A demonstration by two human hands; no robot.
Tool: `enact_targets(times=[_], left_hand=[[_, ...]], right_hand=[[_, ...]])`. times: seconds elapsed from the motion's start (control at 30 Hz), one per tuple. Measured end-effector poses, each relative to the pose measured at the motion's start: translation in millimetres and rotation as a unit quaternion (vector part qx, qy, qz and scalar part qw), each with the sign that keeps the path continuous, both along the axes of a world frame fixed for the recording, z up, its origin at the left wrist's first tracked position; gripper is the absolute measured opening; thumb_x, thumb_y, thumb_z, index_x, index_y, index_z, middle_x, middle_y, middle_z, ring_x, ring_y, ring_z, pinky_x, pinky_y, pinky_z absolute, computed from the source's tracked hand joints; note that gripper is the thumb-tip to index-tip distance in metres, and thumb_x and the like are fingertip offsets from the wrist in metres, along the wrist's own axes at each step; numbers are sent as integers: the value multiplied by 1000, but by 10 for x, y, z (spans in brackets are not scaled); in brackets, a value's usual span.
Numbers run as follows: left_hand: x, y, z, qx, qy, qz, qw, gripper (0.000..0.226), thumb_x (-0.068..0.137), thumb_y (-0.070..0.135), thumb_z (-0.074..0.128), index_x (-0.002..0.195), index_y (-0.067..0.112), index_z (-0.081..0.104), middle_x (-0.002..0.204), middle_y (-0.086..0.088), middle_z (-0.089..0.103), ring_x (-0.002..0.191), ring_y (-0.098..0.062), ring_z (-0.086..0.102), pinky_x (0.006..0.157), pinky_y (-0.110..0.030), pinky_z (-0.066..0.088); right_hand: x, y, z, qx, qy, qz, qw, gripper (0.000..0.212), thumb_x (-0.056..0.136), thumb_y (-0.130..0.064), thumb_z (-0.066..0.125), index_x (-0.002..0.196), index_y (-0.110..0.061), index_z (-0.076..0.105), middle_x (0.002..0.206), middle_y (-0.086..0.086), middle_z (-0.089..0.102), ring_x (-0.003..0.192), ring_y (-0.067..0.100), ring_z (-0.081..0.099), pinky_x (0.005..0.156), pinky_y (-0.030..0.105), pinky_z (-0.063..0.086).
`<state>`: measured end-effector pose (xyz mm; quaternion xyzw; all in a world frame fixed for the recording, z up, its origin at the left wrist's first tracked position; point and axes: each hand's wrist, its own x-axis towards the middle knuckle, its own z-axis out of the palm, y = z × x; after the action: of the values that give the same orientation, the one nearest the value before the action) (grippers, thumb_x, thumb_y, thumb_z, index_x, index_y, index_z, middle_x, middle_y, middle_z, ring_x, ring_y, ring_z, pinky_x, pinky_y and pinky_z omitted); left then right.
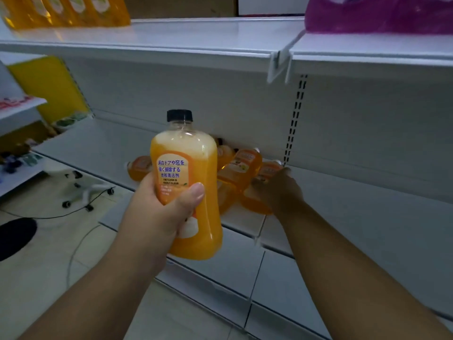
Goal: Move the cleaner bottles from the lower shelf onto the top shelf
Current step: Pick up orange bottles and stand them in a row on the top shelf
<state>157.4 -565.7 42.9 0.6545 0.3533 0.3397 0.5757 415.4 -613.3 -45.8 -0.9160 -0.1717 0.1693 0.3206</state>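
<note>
Left hand (159,207) gripped an upright orange bottle (187,185), right hand (279,190) clasped another (266,175); lifting level would suit the top shelf (196,38).

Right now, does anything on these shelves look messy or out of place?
Yes. The orange bottles on the lower shelf lie toppled in a loose heap against the back panel, not upright. The right hand reaches into them, while the left hand holds one bottle upright. No spill is visible.

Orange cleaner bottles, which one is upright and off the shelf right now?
The bottle gripped by the left hand, black cap up. The others lie on the lower shelf, where the right hand reaches.
</note>
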Motion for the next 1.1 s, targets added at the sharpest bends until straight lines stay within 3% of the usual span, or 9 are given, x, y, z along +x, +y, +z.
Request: enact_targets(times=[0.13, 0.2, 0.3, 0.43, 0.63, 0.77, 0.87, 1.0, 1.1], left_hand=[[-151, 250, -45, -25, 4, -25, 999, 104, 32, 82, 83, 123, 36, 61, 107, 2, 75, 100, -29, 72, 86, -61, 55], [-190, 324, -87, -35, 4, -35, 999, 103, 32, 82, 82, 121, 37, 60, 106, 4, 75, 100, -28, 72, 87, -60, 55], [-190, 385, -149, -49, 4, -49, 998, 98, 31, 82, 81, 117, 40, 61, 103, 7, 75, 96, -23, 73, 85, -57, 57], [-150, 397, -176, -51, 1, -80, 995, 89, 34, 79, 82, 112, 42, 61, 99, 12, 75, 91, -16, 74, 76, -46, 59], [-106, 218, -96, -3, -11, -80, 997, 70, 46, 71, 74, 108, 42, 58, 94, 25, 72, 86, 1, 70, 65, -28, 52], [-143, -108, 14, 16, -42, -70, 997, 74, 44, 72, 75, 108, 39, 60, 95, 21, 73, 86, -2, 70, 68, -32, 52], [-147, -510, 159, 43, -67, -82, 993, 86, 37, 84, 75, 109, 40, 59, 96, 19, 73, 87, -3, 71, 69, -32, 53], [-6, -1297, 370, 61, -94, -110, 988, 95, 32, 93, 70, 108, 36, 61, 95, 13, 74, 86, -10, 72, 72, -36, 54], [192, -2019, 492, 71, -112, -143, 981, 99, 32, 95, 67, 108, 32, 60, 90, 11, 73, 84, -15, 72, 74, -41, 56]], right_hand=[[20, 135, 56, 27, 82, -42, 995, 103, 56, -53, 78, 139, -11, 34, 133, 17, 52, 120, 35, 54, 97, 43, 48], [-2, 86, 82, 35, 91, -35, 995, 91, 49, -54, 80, 124, -17, 47, 112, 12, 58, 106, 30, 59, 84, 39, 51], [-108, -50, 85, 27, 106, -43, 993, 95, 55, -56, 86, 132, -14, 49, 107, 5, 58, 100, 26, 61, 78, 37, 51], [-401, -299, 106, 165, 121, -92, 975, 95, 57, -43, 90, 131, -13, 39, 106, 1, 59, 97, 26, 63, 83, 47, 57], [-840, -729, 476, 386, 152, 12, 910, 79, 48, -42, 90, 120, -29, 61, 110, 4, 73, 98, 23, 72, 85, 49, 58], [-1007, -1128, 609, 418, 155, 49, 894, 79, 56, -50, 87, 125, -24, 58, 110, 5, 74, 98, 26, 73, 87, 51, 57], [-1090, -1625, 704, 436, 150, 36, 887, 88, 49, -54, 89, 125, -27, 54, 107, 0, 74, 95, 21, 73, 78, 40, 61], [-1107, -2591, 919, 461, 120, 47, 878, 89, 48, -43, 90, 126, -31, 49, 104, -7, 74, 97, 17, 72, 70, 27, 59], [-1099, -3454, 1184, 466, 68, 45, 881, 87, 46, -35, 93, 122, -34, 51, 102, -6, 74, 95, 18, 73, 69, 28, 59]])
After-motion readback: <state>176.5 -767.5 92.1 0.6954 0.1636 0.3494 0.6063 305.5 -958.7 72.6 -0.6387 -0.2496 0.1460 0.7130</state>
